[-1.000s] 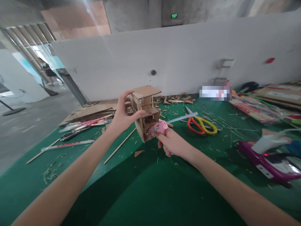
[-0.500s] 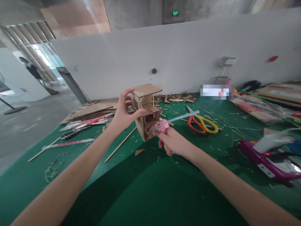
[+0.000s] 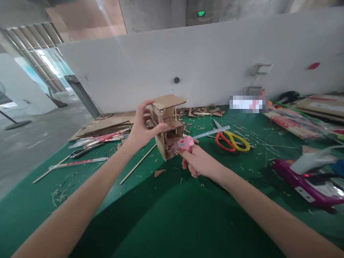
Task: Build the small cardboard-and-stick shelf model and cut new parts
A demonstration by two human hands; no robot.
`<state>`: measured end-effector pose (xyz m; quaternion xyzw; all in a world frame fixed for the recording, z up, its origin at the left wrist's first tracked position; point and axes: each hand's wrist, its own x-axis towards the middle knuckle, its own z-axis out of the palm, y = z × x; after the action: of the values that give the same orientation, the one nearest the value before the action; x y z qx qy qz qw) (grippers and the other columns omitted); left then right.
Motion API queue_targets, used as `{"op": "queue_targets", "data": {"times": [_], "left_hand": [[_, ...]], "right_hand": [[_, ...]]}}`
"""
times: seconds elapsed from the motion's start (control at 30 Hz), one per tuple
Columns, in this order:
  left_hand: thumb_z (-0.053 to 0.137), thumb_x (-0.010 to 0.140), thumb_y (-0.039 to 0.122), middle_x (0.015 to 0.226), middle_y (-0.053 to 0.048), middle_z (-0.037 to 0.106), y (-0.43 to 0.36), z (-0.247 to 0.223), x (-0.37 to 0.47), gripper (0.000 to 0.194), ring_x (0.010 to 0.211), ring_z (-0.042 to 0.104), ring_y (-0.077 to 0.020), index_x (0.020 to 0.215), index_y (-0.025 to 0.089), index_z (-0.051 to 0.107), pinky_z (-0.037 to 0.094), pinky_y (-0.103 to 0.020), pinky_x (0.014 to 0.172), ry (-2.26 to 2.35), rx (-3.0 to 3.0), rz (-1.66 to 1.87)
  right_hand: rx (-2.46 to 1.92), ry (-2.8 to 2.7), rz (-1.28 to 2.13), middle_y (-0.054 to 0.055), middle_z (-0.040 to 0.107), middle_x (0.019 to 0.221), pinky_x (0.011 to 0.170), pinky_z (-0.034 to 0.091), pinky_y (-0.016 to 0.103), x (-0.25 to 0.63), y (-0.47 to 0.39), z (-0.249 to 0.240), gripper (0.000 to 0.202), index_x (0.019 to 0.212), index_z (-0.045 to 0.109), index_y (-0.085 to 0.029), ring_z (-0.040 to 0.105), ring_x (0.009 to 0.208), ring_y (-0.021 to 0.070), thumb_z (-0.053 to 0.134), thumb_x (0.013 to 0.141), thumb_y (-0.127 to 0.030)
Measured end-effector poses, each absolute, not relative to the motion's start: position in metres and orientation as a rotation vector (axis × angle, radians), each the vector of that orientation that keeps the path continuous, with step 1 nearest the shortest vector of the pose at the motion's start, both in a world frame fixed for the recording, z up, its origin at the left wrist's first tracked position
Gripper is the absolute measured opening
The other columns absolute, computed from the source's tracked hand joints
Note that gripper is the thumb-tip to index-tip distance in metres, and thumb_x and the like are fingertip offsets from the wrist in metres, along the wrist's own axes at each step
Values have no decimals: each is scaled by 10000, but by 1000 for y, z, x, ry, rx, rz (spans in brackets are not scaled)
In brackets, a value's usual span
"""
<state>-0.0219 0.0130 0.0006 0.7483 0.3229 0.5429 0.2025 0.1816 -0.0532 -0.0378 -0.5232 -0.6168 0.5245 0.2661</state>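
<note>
Little has moved since the earlier frame: both hands hold as before, and only the person walking at far left has gone from view. The left hand (image 3: pixel 142 130) grips the cardboard model house (image 3: pixel 168 125) from its left side, thumb across the front wall, fingers curled over the top edge; the house stands tilted on the green table (image 3: pixel 166 215) at 12 o'clock from the person. The right hand (image 3: pixel 199 163) is closed around a pink glue gun (image 3: pixel 185 144), its nozzle at the house's lower right corner; the tip is hidden, so contact cannot be told. At 2 o'clock lie scissors (image 3: pixel 232 140) with red and yellow handles. A wooden stick (image 3: pixel 137 164) lies at 10 o'clock. At 3 o'clock a purple toy car (image 3: pixel 306 182) is partly cut off. A blurred patch hides something by the wall.
</note>
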Motion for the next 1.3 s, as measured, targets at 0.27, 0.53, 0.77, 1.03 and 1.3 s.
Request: {"op": "queue_targets", "data": {"times": [0.27,0.53,0.77,1.03,1.3], "left_hand": [[762,688,270,1107,-38,509,11,3,-20,737,864,621,-139,1299,304,352,529,-254,696,919,2081,1509],[759,682,232,1124,-36,514,16,1,-26,740,886,620,-141,1305,318,369,530,-267,745,874,2106,1499],[764,680,247,1115,-34,511,16,1,-24,750,893,614,-137,1308,314,360,521,-250,730,901,2084,1505],[771,680,265,1080,-22,498,13,1,-24,764,866,602,-131,1320,328,359,514,-255,727,919,2084,1486],[776,685,287,1079,-19,494,11,2,-23,762,876,595,-131,1320,328,356,507,-246,729,941,2089,1476]], "right_hand": [[-1389,-1667,1476,-75,473,392,322,323,205,182,-57,-36,203,760,417,-215,372,257,75,410,931,-323],[-1430,-1770,1204,-77,428,368,357,367,204,183,-57,-41,234,770,471,-202,435,286,91,396,946,-337],[-1446,-1793,1149,-73,422,364,354,367,221,185,-58,-41,220,793,484,-204,435,289,108,384,941,-332],[-1437,-1774,1196,-76,421,364,355,373,217,183,-54,-46,227,790,485,-207,425,285,102,395,944,-347],[-1436,-1776,1234,-76,432,371,351,360,212,185,-54,-46,238,782,473,-206,424,283,97,376,952,-342]]}}
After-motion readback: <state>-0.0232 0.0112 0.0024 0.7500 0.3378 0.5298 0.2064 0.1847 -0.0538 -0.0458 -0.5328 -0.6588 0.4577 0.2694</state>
